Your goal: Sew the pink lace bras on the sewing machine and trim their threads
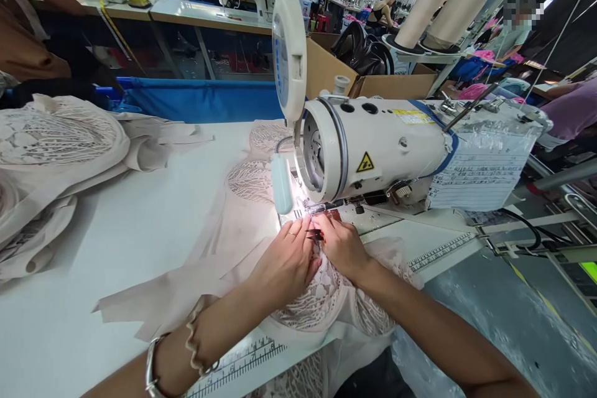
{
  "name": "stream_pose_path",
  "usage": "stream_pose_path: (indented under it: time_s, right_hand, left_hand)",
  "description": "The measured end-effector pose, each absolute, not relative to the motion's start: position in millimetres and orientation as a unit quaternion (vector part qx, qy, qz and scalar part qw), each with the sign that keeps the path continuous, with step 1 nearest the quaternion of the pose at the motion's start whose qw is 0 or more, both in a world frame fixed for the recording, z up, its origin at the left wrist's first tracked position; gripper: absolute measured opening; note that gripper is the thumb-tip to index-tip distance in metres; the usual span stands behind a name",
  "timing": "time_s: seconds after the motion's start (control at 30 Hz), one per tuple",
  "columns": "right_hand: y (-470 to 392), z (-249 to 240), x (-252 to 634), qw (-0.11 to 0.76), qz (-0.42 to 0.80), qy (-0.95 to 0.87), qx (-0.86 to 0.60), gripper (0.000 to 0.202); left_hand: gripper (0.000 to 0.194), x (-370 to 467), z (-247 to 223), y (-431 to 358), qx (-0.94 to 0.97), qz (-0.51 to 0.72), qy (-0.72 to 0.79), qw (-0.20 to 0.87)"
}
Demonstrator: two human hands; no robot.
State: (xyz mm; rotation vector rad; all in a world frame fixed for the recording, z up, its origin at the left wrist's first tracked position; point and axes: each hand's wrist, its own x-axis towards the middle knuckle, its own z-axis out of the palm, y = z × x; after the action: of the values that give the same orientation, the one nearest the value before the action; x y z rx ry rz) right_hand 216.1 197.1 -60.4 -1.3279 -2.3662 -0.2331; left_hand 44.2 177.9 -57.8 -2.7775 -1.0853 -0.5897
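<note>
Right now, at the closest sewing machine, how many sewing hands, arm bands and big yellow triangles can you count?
Left hand and right hand: 2 hands
Silver bracelet and wavy band: 2 arm bands
Big yellow triangle: 1
Total: 5

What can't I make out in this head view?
Head view:
Part of the lace garment: covered by the left hand and right hand.
Its lower part: cut off by the bottom edge.
Dark pointed tool: mostly covered by the right hand.
Sewing machine needle: too small amid glare.
Paper sheet handwriting: too small.
</note>
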Motion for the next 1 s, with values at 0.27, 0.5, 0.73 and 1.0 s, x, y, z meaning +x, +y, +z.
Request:
stream_pose_path:
  time_s: [0.27, 0.5, 0.73, 1.0]
  right_hand:
    - [194, -57, 220, 0.205, -0.07, -0.866, -0.451, 0.027]
    - [192, -57, 222, 0.149, -0.053, -0.866, -0.475, 0.041]
    - [190, -50, 218, 0.076, -0.054, -0.862, -0.499, 0.047]
    - [191, -48, 216, 0.088, -0.039, -0.861, -0.499, 0.047]
  left_hand:
    - [0.041, 38, -54, 182, -0.91, -0.202, -0.36, 0.02]
    - [0.05, 38, -56, 182, -0.904, -0.216, -0.369, 0.02]
    - [0.05, 36, -56, 181, -0.894, -0.21, -0.396, 0.014]
    - [0.054, 34, -55, 183, -0.898, -0.196, -0.39, 0.052]
